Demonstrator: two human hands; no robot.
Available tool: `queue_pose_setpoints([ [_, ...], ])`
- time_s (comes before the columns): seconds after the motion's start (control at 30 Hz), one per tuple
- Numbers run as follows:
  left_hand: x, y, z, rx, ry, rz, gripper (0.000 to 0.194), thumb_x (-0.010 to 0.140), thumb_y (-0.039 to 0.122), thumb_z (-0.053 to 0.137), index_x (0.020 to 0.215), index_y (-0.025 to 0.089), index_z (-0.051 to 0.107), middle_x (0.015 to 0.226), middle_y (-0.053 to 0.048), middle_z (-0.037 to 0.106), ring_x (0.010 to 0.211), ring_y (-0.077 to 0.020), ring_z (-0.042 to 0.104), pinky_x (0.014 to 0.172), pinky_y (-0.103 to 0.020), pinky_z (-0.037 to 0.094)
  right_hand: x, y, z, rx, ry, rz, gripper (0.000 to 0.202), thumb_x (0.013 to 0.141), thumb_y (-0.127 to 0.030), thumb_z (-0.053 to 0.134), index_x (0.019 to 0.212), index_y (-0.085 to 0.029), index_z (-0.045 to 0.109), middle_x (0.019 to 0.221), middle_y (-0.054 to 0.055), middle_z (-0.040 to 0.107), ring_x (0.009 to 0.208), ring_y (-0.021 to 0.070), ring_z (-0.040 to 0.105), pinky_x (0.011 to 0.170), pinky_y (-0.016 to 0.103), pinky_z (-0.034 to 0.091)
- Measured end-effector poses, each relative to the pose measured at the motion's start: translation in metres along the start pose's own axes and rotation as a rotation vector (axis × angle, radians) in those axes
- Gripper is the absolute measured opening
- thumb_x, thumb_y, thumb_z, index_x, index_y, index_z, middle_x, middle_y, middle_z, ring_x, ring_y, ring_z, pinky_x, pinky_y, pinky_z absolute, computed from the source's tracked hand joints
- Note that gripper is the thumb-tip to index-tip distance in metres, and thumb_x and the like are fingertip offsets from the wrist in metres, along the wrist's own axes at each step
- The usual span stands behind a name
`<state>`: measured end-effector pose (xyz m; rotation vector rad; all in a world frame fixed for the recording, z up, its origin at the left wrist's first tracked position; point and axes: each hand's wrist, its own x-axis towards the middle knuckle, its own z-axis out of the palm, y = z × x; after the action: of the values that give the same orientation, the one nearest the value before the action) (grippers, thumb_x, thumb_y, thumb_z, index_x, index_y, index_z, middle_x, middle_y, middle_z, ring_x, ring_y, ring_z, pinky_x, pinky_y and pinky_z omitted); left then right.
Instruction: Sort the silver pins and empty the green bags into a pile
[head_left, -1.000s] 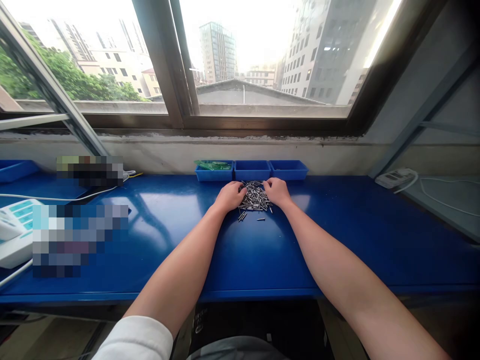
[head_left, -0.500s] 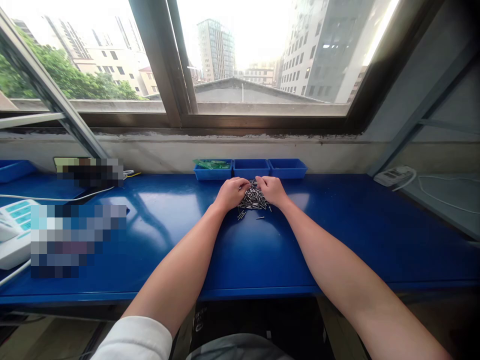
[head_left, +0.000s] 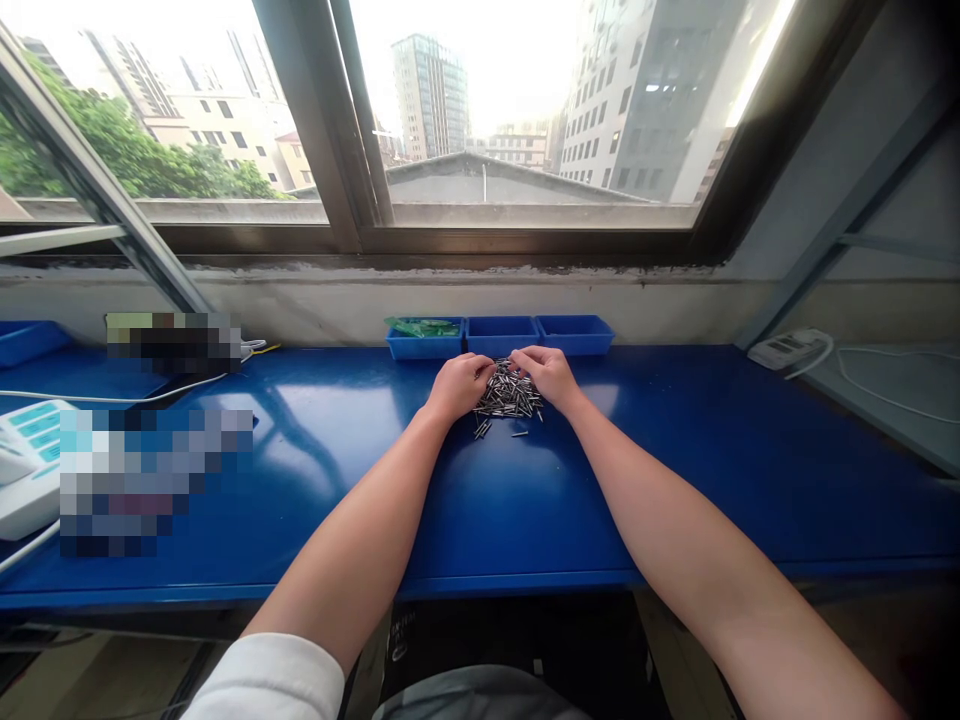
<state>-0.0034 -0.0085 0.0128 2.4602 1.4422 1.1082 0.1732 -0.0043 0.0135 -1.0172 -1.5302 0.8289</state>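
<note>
A heap of small, slim metal pins or screws (head_left: pixel 511 396) lies on the blue tabletop (head_left: pixel 517 510), too small to tell which. At its left edge is my left hand (head_left: pixel 459 386), thumb and fingertips pressed together; whatever they pinch is hidden. My right hand (head_left: pixel 553 378) hovers over the heap's upper right side, its fingers reaching left and slightly apart from the thumb, with nothing visible in them. A few loose pieces lie in front of the heap. Just behind my hands stand three blue bins; the left bin (head_left: pixel 424 345) has green packets (head_left: pixel 424 327) in it.
The middle bin (head_left: pixel 501 333) and right bin (head_left: pixel 576 335) adjoin it below the window. At left are a white device with teal keys (head_left: pixel 34 440), a cable and blurred items. A power strip (head_left: pixel 789 350) sits at the back right.
My right hand has shifted slightly right and its fingers have straightened a little, uncovering more of the heap. My left hand has moved slightly left, its fingers still together.
</note>
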Motion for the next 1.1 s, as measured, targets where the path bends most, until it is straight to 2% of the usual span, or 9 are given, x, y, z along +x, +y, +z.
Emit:
queue_pose_setpoints([
  [0.1, 0.0, -0.002, 0.002, 0.02, 0.027, -0.017, 0.028, 0.085, 0.035, 0.05, 0.102, 0.02, 0.067, 0.091, -0.006, 0.067, 0.083, -0.0192, 0.061, 0.075, -0.029, 0.047, 0.001, 0.001, -0.002, 0.018, 0.058, 0.008, 0.034, 0.072, -0.05, 0.06, 0.073, -0.018, 0.071, 0.068, 0.004, 0.069, 0.059, 0.0155, 0.058, 0.056, 0.027, 0.044],
  [0.23, 0.0, -0.005, 0.002, 0.051, 0.042, -0.042, 0.029, 0.085, 0.033, 0.05, 0.106, 0.019, 0.064, 0.094, -0.007, 0.065, 0.086, -0.0195, 0.06, 0.077, -0.03, 0.047, 0.008, 0.009, -0.009, 0.007, 0.237, 0.024, 0.033, 0.072, -0.047, 0.059, 0.078, -0.017, 0.071, 0.073, 0.005, 0.07, 0.067, 0.017, 0.061, 0.062, 0.028, 0.047],
  [0.37, 0.0, -0.006, 0.002, 0.073, 0.017, -0.066, 0.027, 0.085, 0.03, 0.049, 0.106, 0.019, 0.063, 0.096, -0.006, 0.064, 0.088, -0.0195, 0.06, 0.078, -0.03, 0.048, 0.017, 0.021, -0.023, 0.033, 0.448, 0.069, 0.037, 0.07, -0.043, 0.061, 0.093, -0.015, 0.069, 0.088, 0.007, 0.07, 0.083, 0.0192, 0.062, 0.075, 0.031, 0.049],
  [0.47, 0.0, -0.006, 0.002, 0.08, 0.018, -0.064, 0.027, 0.086, 0.029, 0.048, 0.106, 0.02, 0.063, 0.098, -0.006, 0.064, 0.09, -0.0196, 0.06, 0.08, -0.03, 0.048, 0.019, 0.021, -0.033, 0.066, 0.503, 0.147, 0.047, 0.07, -0.041, 0.061, 0.109, -0.015, 0.064, 0.105, 0.01, 0.067, 0.094, 0.0218, 0.061, 0.078, 0.033, 0.05],
  [0.6, 0.0, -0.008, 0.003, 0.08, 0.022, -0.052, 0.027, 0.086, 0.027, 0.047, 0.106, 0.019, 0.063, 0.099, -0.006, 0.064, 0.091, -0.0198, 0.06, 0.082, -0.03, 0.048, 0.017, 0.018, -0.039, 0.116, 0.425, 0.194, 0.066, 0.07, -0.036, 0.062, 0.132, -0.018, 0.047, 0.135, 0.013, 0.049, 0.106, 0.0241, 0.058, 0.078, 0.033, 0.05],
  [0.67, 0.0, -0.008, 0.003, 0.085, 0.018, -0.055, 0.027, 0.086, 0.027, 0.047, 0.106, 0.019, 0.063, 0.1, -0.007, 0.064, 0.092, -0.0201, 0.06, 0.082, -0.031, 0.048, 0.017, 0.02, -0.039, 0.1, 0.397, 0.185, 0.071, 0.07, -0.036, 0.062, 0.136, -0.019, 0.042, 0.139, 0.013, 0.045, 0.106, 0.0241, 0.058, 0.078, 0.033, 0.051],
  [0.73, 0.0, -0.008, 0.003, 0.093, 0.005, -0.061, 0.028, 0.085, 0.027, 0.047, 0.106, 0.018, 0.063, 0.101, -0.007, 0.064, 0.095, -0.0206, 0.06, 0.084, -0.031, 0.048, 0.017, 0.023, -0.038, 0.04, 0.393, 0.162, 0.069, 0.071, -0.037, 0.062, 0.135, -0.017, 0.044, 0.132, 0.013, 0.052, 0.101, 0.023, 0.06, 0.08, 0.034, 0.05],
  [0.9, 0.0, -0.01, 0.004, 0.109, -0.077, -0.106, 0.033, 0.087, 0.032, 0.044, 0.11, 0.018, 0.063, 0.113, -0.009, 0.063, 0.106, -0.0232, 0.057, 0.094, -0.034, 0.044, 0.016, 0.028, -0.03, -0.324, 0.311, 0.07, 0.037, 0.072, -0.036, 0.061, 0.101, -0.015, 0.068, 0.092, 0.008, 0.07, 0.084, 0.0202, 0.063, 0.082, 0.033, 0.048],
  [1.1, -0.002, -0.013, 0.01, 0.133, -0.302, -0.193, 0.059, 0.088, 0.053, 0.037, 0.128, 0.013, 0.052, 0.139, -0.014, 0.046, 0.131, -0.0267, 0.038, 0.109, -0.038, 0.028, 0.009, 0.023, -0.018, -0.723, -0.038, 0.03, 0.027, 0.072, -0.04, 0.062, 0.082, -0.017, 0.073, 0.093, 0.01, 0.07, 0.093, 0.0243, 0.061, 0.085, 0.033, 0.045],
])
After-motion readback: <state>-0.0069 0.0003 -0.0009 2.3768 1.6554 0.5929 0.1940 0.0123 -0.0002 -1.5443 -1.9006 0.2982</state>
